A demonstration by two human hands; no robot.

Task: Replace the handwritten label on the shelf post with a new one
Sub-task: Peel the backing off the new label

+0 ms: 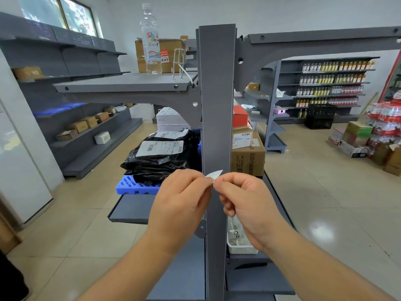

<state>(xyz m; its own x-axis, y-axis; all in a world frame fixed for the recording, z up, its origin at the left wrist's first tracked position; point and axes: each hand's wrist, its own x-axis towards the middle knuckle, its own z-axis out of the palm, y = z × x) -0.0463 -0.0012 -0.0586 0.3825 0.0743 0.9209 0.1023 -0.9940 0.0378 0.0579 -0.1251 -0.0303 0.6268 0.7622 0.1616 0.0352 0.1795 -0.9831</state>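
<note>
A tall grey shelf post (217,101) stands straight ahead of me, its front face bare. Just in front of it, at about waist height, a small white label (214,174) is pinched between both hands. My left hand (181,205) grips its left end with thumb and forefinger. My right hand (243,203) grips its right end the same way. The label is bent and its writing side is hidden from me.
A water bottle (151,40) stands on the grey top shelf (121,84) at left. Black parcels (160,157) lie on a blue crate (134,187). A cardboard box (248,157) sits right of the post, a white basket (240,246) of tags below it.
</note>
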